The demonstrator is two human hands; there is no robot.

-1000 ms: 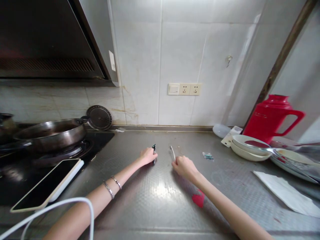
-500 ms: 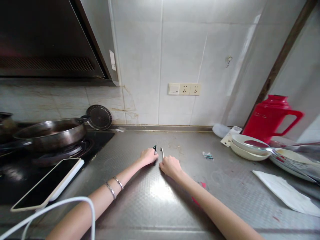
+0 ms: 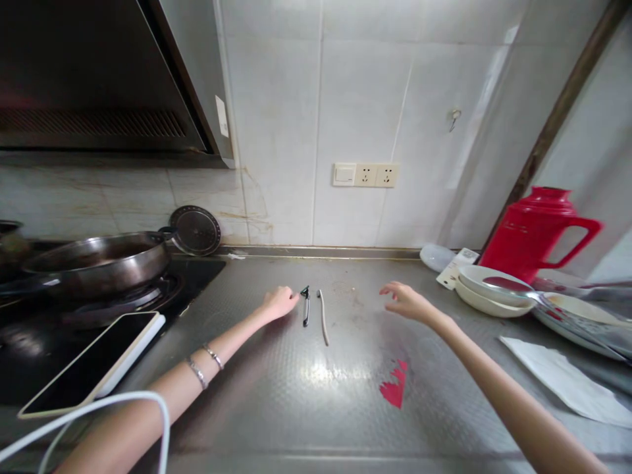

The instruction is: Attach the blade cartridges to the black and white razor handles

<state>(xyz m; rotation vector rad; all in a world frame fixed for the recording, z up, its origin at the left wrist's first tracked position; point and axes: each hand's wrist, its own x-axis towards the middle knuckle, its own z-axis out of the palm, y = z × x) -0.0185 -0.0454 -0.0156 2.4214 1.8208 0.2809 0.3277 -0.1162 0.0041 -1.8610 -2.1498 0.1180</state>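
Note:
A black razor (image 3: 306, 308) lies upright in the view on the steel counter (image 3: 276, 408). Just right of it, roughly parallel, is a thin whitish stick with a small dark head (image 3: 323, 317), perhaps a toothbrush. My left hand (image 3: 280, 303) is beside the razor's head, one finger pointing at it, and holds nothing that I can see. To the right, my right hand (image 3: 405, 301) hovers over the counter with its fingers apart and nothing in them. The small green-and-clear packet is hidden near my right hand.
A pan (image 3: 106, 266) sits on the black stove at left, with a phone (image 3: 91, 365) at its edge and a white cable nearby. Red thermos (image 3: 533, 234), stacked bowls (image 3: 494, 296) and white paper (image 3: 563, 378) stand or lie at right. A red patch (image 3: 394, 385) marks the counter.
My left hand has let go of the razor and moved slightly left. My right hand has left the whitish stick, moved right and opened.

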